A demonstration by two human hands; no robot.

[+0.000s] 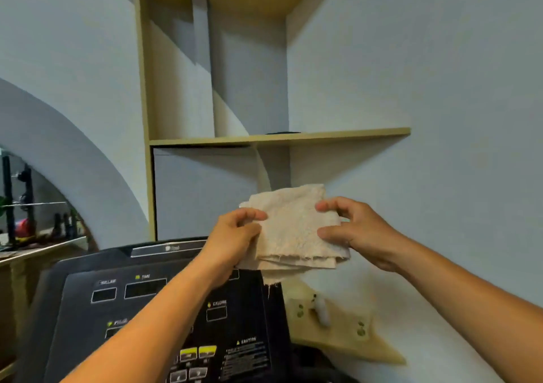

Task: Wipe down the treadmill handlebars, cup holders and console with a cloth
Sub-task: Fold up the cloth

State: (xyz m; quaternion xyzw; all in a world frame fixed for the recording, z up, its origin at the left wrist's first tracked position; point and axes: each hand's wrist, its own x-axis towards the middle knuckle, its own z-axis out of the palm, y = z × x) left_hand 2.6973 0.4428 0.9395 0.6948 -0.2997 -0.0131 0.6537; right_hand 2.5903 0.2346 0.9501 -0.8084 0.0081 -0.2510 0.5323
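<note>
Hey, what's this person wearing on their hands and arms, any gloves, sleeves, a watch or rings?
Nothing worn shows. The left hand and right hand are bare, without gloves, and no rings are visible. Both forearms are uncovered right to the picture's edge: no sleeves, watch or wristband in view.

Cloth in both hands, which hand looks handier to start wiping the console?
Probably the left hand: it grips the cloth over the console, while the right hand holds it past the console's right edge.
</note>
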